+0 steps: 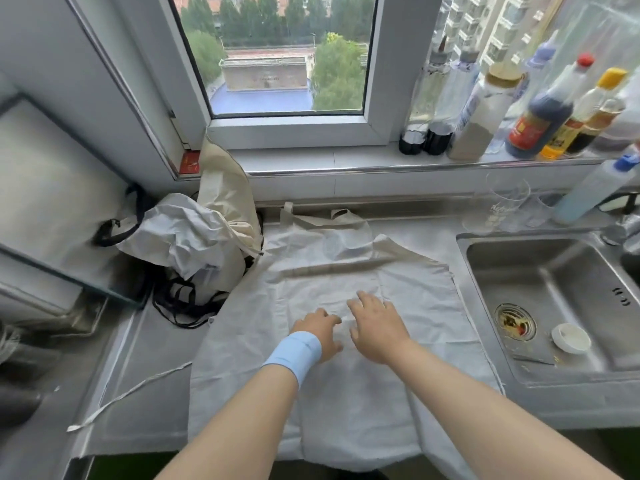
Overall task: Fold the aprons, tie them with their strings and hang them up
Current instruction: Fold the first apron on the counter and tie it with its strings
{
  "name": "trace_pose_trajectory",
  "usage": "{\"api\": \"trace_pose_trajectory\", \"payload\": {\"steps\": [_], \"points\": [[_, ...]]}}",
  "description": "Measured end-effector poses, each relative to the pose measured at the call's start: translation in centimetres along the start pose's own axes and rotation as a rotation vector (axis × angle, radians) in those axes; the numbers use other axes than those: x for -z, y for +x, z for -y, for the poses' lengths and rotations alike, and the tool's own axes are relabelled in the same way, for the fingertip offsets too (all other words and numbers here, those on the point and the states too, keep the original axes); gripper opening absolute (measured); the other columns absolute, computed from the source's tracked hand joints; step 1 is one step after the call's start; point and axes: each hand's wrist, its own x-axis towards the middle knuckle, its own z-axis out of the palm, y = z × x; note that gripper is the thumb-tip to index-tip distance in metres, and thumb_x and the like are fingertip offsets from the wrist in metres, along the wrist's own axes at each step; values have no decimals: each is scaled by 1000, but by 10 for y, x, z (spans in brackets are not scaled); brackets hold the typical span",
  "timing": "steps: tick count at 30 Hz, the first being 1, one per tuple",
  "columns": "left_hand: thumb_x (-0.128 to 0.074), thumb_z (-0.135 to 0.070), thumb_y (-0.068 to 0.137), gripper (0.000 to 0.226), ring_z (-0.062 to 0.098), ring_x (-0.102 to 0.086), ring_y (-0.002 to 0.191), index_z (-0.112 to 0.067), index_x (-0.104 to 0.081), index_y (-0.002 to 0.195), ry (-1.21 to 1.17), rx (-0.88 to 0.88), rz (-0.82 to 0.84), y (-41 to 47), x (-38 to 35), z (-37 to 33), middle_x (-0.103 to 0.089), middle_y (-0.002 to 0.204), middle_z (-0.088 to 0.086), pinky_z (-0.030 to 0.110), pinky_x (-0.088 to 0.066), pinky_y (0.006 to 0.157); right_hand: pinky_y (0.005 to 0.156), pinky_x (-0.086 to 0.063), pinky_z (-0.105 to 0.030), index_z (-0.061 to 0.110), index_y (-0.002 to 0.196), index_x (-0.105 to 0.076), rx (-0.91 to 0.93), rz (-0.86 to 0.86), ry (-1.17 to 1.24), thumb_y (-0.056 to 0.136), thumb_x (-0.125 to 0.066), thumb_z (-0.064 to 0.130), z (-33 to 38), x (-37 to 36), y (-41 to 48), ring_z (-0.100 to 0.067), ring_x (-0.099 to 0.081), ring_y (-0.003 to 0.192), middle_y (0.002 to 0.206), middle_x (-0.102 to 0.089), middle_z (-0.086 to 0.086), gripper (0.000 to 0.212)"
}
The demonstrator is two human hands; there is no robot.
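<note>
A pale cream apron [398, 299] lies spread flat on the counter, its neck loop toward the window and its hem hanging over the front edge. One waist string [128, 393] trails off to the left across the counter. Both hands rest on the apron's middle. My left hand [320, 332], with a light blue band on the wrist, lies palm down with fingers slightly bent. My right hand [375, 327] lies flat beside it with fingers spread. Neither holds anything. A heap of crumpled aprons [194, 237] with black straps sits at the back left.
A steel sink [554, 271] with a small white bowl [570, 337] lies right of the apron. Bottles [540, 112] line the window sill. Glasses [505, 202] stand behind the sink. A grey appliance [45, 202] stands at the left.
</note>
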Motion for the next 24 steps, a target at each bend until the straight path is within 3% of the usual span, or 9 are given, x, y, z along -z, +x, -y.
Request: {"api": "trace_pose_trajectory", "payload": {"steps": [7, 12, 14, 17, 20, 22, 24], "points": [[-49, -33, 96, 44, 25, -48, 127, -28, -45, 139, -212, 162, -195, 77, 92, 25, -49, 140, -1, 40, -41, 104, 100, -36, -38, 20, 136, -51, -15, -194, 199, 100, -43, 23, -40, 67, 118, -25, -44, 128, 135, -51, -3, 37], [-45, -23, 96, 42, 25, -46, 126, -28, -44, 137, -170, 191, -344, 128, 140, 42, -45, 140, -1, 40, -41, 101, 84, -50, -38, 24, 131, -57, 18, -205, 219, 92, -45, 4, -57, 90, 199, -27, -55, 115, 136, -51, 1, 46], [-44, -22, 96, 44, 25, -45, 127, -27, -41, 140, -151, 187, -344, 144, 149, 49, -41, 142, -2, 40, -42, 99, 85, -51, -37, 24, 136, -53, 85, -153, 169, 89, -45, 0, -56, 88, 224, -29, -58, 115, 145, -45, 3, 53], [-44, -20, 96, 47, 24, -46, 126, -26, -38, 142, -140, 180, -327, 162, 154, 57, -39, 143, -1, 40, -44, 96, 86, -51, -41, 19, 136, -50, 150, -34, 6, 90, -46, 2, -49, 80, 251, -35, -57, 119, 148, -42, -4, 49], [-44, -14, 95, 50, 22, -38, 131, -25, -36, 144, -107, 115, -337, 165, 152, 58, -37, 145, -3, 38, -42, 98, 74, -46, -37, 13, 118, -59, 134, -17, -151, 87, -50, 1, -44, 79, 255, -33, -63, 105, 123, -58, -8, 34], [-44, -8, 93, 56, 19, -31, 138, -23, -33, 146, -125, 75, -363, 167, 153, 59, -32, 151, -4, 35, -35, 105, 76, -36, -35, 16, 109, -66, 128, -66, -172, 91, -52, 11, -44, 79, 256, -30, -61, 104, 114, -64, -5, 23], [-46, -3, 91, 65, 16, -19, 146, -20, -26, 150, -74, 25, -366, 166, 156, 57, -23, 158, -3, 29, -20, 114, 80, -33, -36, 22, 100, -70, 155, -219, -101, 94, -54, 28, -46, 79, 253, -28, -58, 99, 103, -67, -2, 18]]}}
